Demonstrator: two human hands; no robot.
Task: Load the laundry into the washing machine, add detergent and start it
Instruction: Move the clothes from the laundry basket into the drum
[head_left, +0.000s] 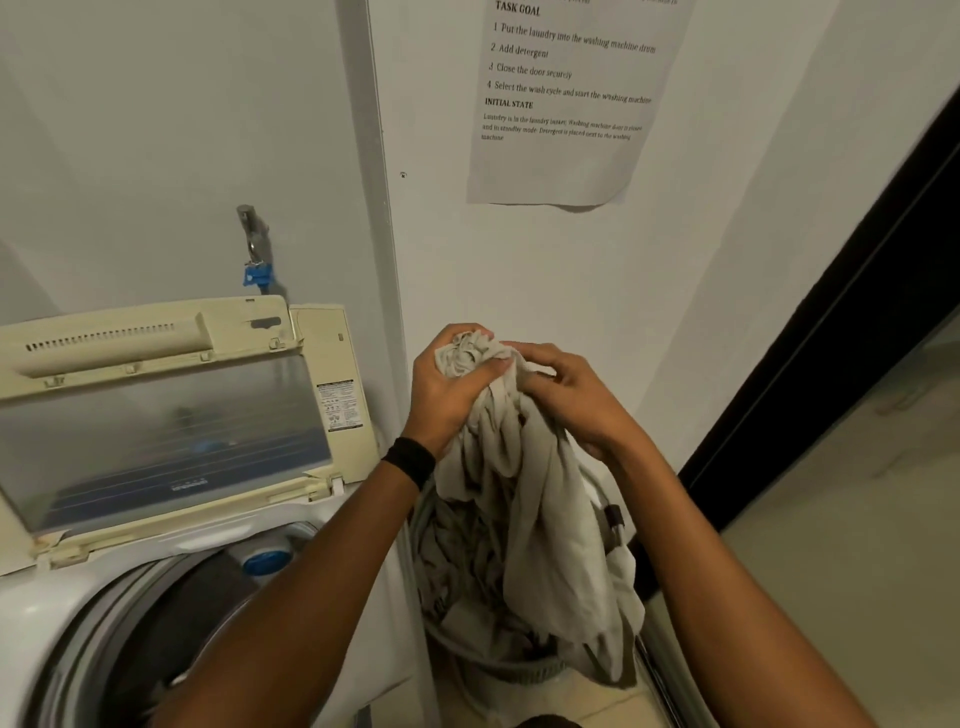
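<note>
We see soft, crumpled cloth (524, 467). The washer lid (119, 332) is yellowed plastic with a shiny clear window (166, 436). The tap (253, 228) is shiny metal. The sheet (561, 161) on the matt wall (156, 130) is thin paper.

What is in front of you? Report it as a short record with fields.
left hand: grips the bunched top of the beige garment
right hand: holds the same bunch
beige garment: hangs down into the laundry basket
washer lid: raised open
drum: uncovered, contents unclear
wall sheet: printed task steps
</note>
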